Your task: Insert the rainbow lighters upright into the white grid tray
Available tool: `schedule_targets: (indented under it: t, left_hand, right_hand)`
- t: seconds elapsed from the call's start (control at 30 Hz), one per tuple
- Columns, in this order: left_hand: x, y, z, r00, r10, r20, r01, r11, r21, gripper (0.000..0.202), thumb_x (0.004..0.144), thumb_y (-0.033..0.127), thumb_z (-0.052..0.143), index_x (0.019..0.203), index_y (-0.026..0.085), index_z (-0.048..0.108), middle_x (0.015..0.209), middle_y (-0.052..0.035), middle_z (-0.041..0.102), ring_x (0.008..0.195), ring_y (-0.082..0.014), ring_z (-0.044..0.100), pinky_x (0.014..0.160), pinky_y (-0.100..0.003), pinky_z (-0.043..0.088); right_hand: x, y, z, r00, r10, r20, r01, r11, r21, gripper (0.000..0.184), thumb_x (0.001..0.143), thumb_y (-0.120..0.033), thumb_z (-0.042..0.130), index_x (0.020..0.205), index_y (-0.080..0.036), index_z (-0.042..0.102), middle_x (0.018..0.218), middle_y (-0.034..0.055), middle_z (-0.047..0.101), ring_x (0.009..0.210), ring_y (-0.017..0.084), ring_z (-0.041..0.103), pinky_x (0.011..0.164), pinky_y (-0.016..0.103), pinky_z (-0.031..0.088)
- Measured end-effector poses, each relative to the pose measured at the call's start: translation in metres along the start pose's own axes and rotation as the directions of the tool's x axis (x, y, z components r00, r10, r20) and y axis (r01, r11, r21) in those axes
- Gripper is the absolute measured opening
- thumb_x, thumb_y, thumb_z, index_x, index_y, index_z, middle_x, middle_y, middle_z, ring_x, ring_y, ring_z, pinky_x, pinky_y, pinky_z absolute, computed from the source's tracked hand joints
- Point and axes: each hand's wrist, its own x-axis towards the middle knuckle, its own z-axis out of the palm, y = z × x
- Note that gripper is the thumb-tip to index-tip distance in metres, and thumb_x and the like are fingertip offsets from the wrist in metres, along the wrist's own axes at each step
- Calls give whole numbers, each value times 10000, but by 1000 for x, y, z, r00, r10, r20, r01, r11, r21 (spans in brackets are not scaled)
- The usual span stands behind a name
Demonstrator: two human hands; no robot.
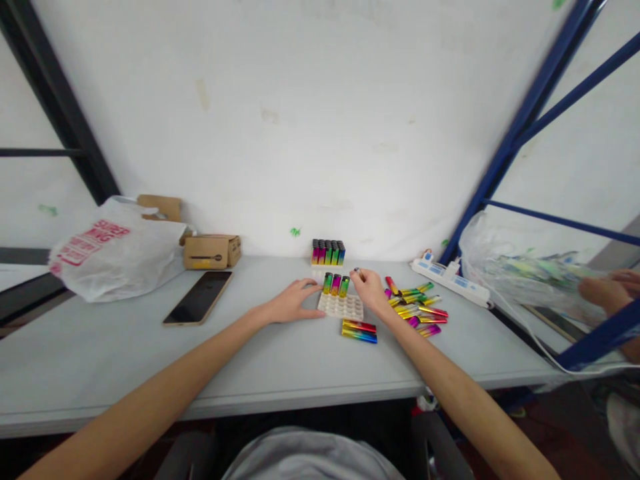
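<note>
A white tray (341, 307) with rows of round holes lies on the table, and three shiny lighters (336, 285) stand upright along its far side. My right hand (369, 289) is at the tray's far right corner, fingers pinched around a lighter (357, 271) of which only the top shows. At the tray's left edge rests my left hand (296, 301), thumb and fingers spread apart; whether it presses on the tray I cannot tell. Two lighters (359, 331) lie side by side in front of the tray. To the right is a loose pile of multicoloured lighters (417, 308).
Against the wall stands a block of upright lighters (328, 253). A phone (199, 298), a cardboard box (212, 252) and a white plastic bag (117, 250) are on the left. A power strip (453, 280) lies at right; beyond the blue frame, another person's hands (607, 293) show.
</note>
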Motion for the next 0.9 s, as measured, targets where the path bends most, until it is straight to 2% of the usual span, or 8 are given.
schedule_targets:
  t: [0.13, 0.2, 0.33, 0.43, 0.53, 0.63, 0.73, 0.9]
  left_hand:
    - [0, -1, 3, 1000, -31, 4, 31, 999, 19, 854, 949, 786, 726, 1600, 248, 598, 1605, -178, 564, 1489, -388, 543, 1296, -513, 391]
    - [0, 0, 3, 999, -50, 9, 50, 998, 24, 857, 943, 782, 735, 1601, 251, 595, 1614, -176, 556, 1498, -388, 538, 1300, -511, 386]
    - [1, -2, 6, 998, -57, -9, 57, 998, 1, 835, 927, 773, 760, 1565, 253, 619, 1605, -168, 563, 1497, -379, 543, 1301, -508, 390]
    - [2, -5, 7, 999, -46, -29, 45, 999, -31, 832, 900, 765, 793, 1527, 239, 643, 1580, -173, 574, 1480, -375, 557, 1295, -511, 403]
    - [3, -4, 7, 998, -29, -56, 26, 998, -58, 818, 879, 746, 821, 1492, 229, 660, 1543, -171, 595, 1448, -370, 581, 1282, -516, 428]
    - [2, -1, 3, 997, -17, -69, 11, 997, -79, 792, 881, 718, 830, 1478, 226, 662, 1515, -161, 603, 1414, -355, 607, 1271, -496, 450]
    - [1, 4, -1, 998, -18, -61, 12, 996, -92, 786, 883, 711, 829, 1462, 206, 665, 1487, -163, 608, 1388, -350, 621, 1268, -481, 456]
    - [2, 8, -5, 999, -22, -40, 18, 995, -96, 795, 889, 738, 807, 1460, 204, 659, 1460, -157, 624, 1377, -347, 624, 1258, -466, 460]
  right_hand:
    - [0, -1, -4, 999, -44, -4, 44, 999, -6, 490, 905, -656, 466, 616, -276, 354, 584, -43, 370, 607, 145, 350, 602, 310, 265]
    - [-1, -2, -7, 997, -74, 17, 74, 997, -10, 513, 949, -684, 478, 660, -266, 410, 594, -49, 393, 615, 152, 374, 612, 309, 290]
    - [1, -4, -14, 983, -169, 74, 172, 985, -29, 421, 1032, -625, 503, 956, -229, 620, 732, -16, 579, 708, 192, 529, 701, 318, 421]
    - [4, -1, -19, 975, -214, 64, 216, 976, -29, 399, 1087, -564, 467, 1092, -219, 669, 935, 73, 670, 881, 243, 626, 805, 362, 517]
    - [7, 3, -22, 971, -229, 63, 233, 971, -61, 419, 1089, -588, 500, 989, -232, 696, 998, 109, 676, 966, 269, 644, 861, 384, 547]
    - [8, 5, -25, 967, -209, 147, 230, 962, -146, 444, 1093, -585, 524, 842, -242, 654, 809, 52, 659, 803, 238, 622, 805, 348, 508]
    - [9, 6, -29, 955, -170, 242, 217, 959, -184, 418, 1115, -517, 518, 821, -241, 630, 686, 7, 649, 685, 209, 603, 727, 312, 445]
    - [13, 13, -36, 878, -159, 452, 261, 950, -173, 301, 1094, -414, 575, 859, -230, 616, 735, 3, 700, 704, 193, 633, 721, 288, 430]
